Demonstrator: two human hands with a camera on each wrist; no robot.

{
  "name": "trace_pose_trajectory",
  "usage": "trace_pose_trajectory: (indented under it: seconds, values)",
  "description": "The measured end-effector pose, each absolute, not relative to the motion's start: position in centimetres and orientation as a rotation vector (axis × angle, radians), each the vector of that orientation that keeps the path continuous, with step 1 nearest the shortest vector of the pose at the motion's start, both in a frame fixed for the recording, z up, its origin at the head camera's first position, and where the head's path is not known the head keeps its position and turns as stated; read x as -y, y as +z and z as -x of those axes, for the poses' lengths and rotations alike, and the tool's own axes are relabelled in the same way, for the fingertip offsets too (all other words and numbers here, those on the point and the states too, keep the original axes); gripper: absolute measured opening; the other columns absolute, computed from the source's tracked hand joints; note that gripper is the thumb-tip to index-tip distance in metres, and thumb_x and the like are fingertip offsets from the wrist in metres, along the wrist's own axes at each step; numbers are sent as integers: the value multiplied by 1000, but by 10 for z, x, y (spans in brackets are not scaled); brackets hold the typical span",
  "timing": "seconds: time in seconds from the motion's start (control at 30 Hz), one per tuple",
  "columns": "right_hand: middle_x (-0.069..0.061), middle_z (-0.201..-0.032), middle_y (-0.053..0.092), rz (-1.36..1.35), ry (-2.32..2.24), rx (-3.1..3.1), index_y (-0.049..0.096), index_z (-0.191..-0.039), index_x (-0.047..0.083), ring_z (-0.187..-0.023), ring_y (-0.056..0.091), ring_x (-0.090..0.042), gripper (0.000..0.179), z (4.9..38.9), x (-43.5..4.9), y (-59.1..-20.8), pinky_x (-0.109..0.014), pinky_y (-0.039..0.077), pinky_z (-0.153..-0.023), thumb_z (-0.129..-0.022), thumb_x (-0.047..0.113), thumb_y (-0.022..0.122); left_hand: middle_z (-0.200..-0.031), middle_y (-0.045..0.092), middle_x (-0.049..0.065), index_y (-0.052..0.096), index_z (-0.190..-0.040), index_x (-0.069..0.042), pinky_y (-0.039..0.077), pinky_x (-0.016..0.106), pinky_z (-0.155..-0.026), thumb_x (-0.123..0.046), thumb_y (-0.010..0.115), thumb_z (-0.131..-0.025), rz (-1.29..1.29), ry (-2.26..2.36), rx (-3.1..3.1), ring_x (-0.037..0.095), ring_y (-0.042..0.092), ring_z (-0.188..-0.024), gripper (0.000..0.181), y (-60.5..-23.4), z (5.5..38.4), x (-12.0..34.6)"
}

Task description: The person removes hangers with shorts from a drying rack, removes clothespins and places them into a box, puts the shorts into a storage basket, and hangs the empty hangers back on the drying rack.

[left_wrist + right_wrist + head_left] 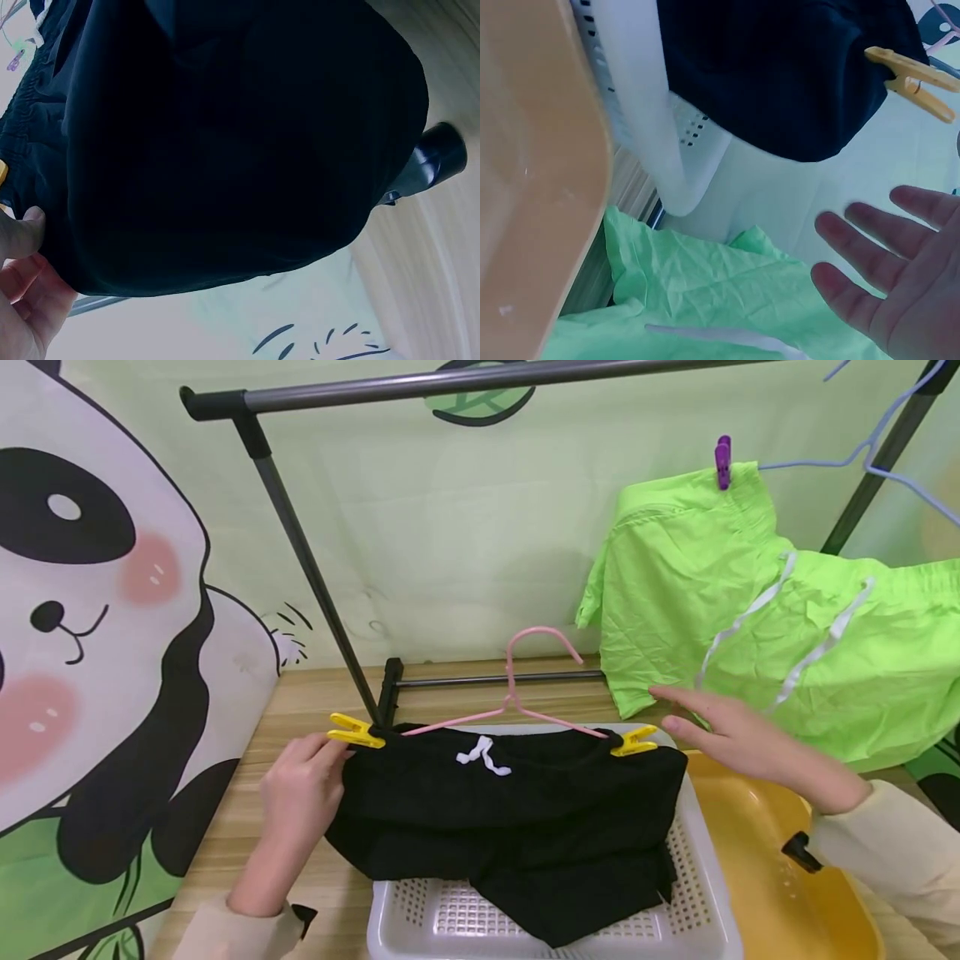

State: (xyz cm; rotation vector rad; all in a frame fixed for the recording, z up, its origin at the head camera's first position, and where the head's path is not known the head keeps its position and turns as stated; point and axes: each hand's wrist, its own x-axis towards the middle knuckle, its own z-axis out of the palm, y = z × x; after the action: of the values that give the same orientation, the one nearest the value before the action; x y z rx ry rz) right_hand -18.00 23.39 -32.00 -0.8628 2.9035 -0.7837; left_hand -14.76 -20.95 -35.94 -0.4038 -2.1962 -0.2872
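Observation:
Black shorts [510, 818] with a white drawstring bow hang from a pink hanger [512, 681], over a white basket [378, 910]. One yellow clothespin [356, 732] clips the left end of the waistband, and a second yellow clothespin [634, 741] clips the right end. My left hand [303, 785] pinches the waistband's left corner, just under the first clothespin; in the left wrist view, thumb and fingers [30, 229] grip the black cloth. My right hand [738, 739] is spread with straight fingers, apart from the right clothespin and holding nothing.
Lime green shorts [697, 593] hang at the right on a blue hanger [873, 443] with a purple clothespin [723, 462]. A yellow basin [780, 860] stands beside the basket. A grey metal rack [300, 543] stands behind, its top bar [390, 391] crossing above.

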Motion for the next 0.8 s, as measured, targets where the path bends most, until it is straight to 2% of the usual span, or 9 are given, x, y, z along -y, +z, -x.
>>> trace_pose_trajectory:
  seconds: [0.2,0.53,0.8]
  values:
    - [-9,-114,60,948,-833,-2856,48,-125,6,-101,57,-23,35,182,-231,-323,-36,46,-79,-94,19,40,-74,63,13,67,-75,1,47,37,-51,3,71,-66,402,-288,2218,28,56,-65,10,-364,151,209]
    - [-9,-116,59,921,-867,-2777,52,-121,6,-98,58,-20,33,189,-224,-328,-31,46,-78,-93,22,43,-75,63,14,67,-76,1,48,38,-53,0,71,-69,396,-293,2244,28,56,-65,8,-374,158,210]
    - [-3,-103,64,944,-919,-2700,53,-119,5,-84,58,-6,36,194,-219,-332,-25,46,-70,-89,23,52,-74,63,13,68,-78,1,48,37,-53,-1,71,-69,398,-297,2252,28,56,-64,9,-379,161,211]
